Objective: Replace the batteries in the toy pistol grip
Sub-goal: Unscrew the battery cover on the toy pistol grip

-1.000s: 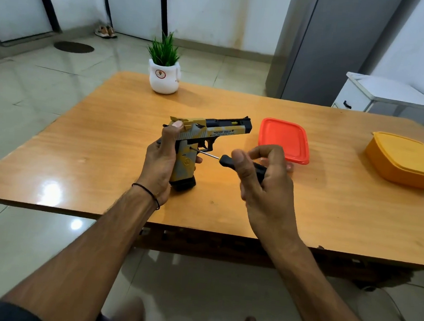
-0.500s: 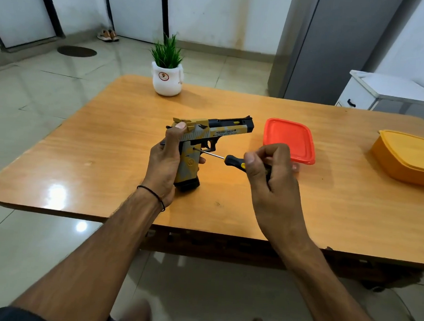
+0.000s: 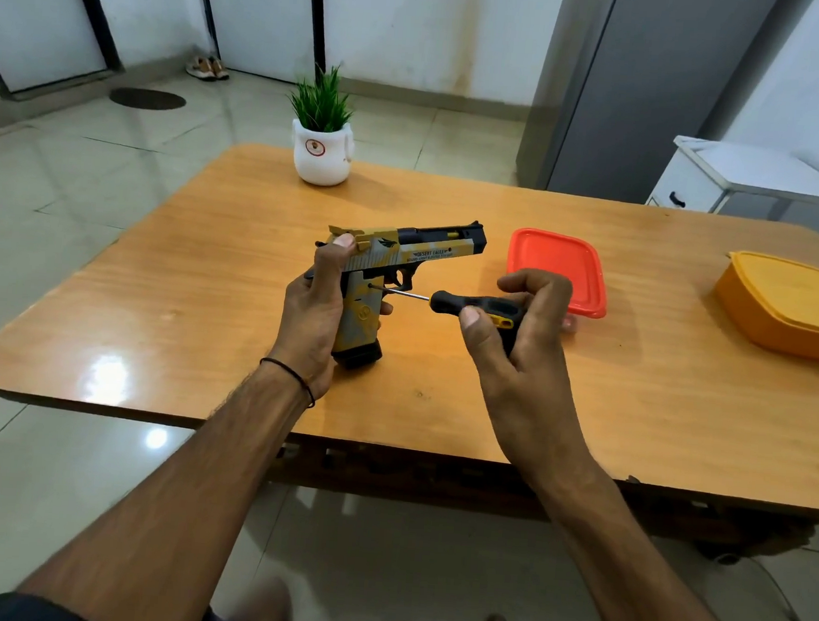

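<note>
Two hands busy, both closed on something; left hand (image 3: 313, 313) wrapped tight round the rear of the toy pistol (image 3: 391, 270) grip, thumb up on the back of the slide, butt standing on the table (image 3: 205, 296); right hand (image 3: 522, 328) curled shut round the screwdriver (image 3: 475, 307) handle, thumb on the yellow clip, tip seated in the screw hole at the top of the grip panel.

Relative to the pistol: upright near the table's middle, barrel pointing toward the red lid (image 3: 558, 267); red lid just past the muzzle, flat on the table, apart from the pistol; orange box (image 3: 790, 308) well beyond that, same side; potted plant (image 3: 321, 144) behind, toward the far edge.

Handling, judged only: hollow plastic shell, probably light and stiff, smooth printed finish likely a bit slick; best held low round the grip with the butt braced on the table, as now; avoid squeezing slide or trigger guard, thin parts; small screw, soft plastic thread likely, so keep the driver square and push lightly or risk cam-out; loose screw easy to lose, red lid handy as a tray; cover not yet off, batteries not visible.
</note>
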